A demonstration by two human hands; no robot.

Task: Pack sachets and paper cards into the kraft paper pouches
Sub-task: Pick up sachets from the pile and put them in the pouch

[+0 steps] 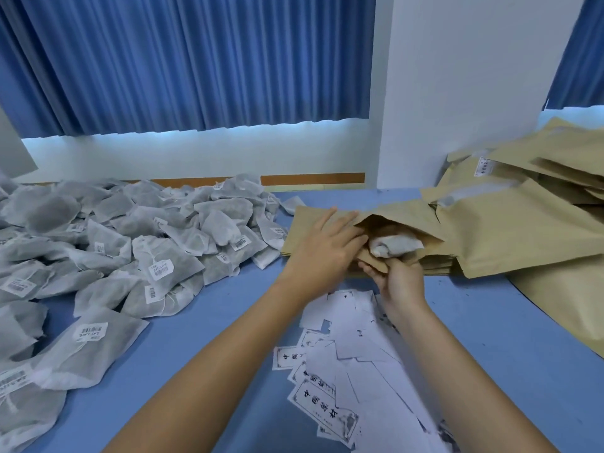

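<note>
Pinching the lower lip of a pouch [408,219] at frame centre, the right hand [400,282] holds its mouth agape. The left hand [327,246] lies on it, fingers straight, tips against a sachet [397,245] half inside. Sachets [147,237] heap at left, cards [353,348] lie below, and pouches [523,207] pile at right on the table [490,322].

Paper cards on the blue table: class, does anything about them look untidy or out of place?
Yes. The paper cards lie scattered on the blue table nearest the camera, overlapping at odd angles, some printed side up, others blank.
</note>
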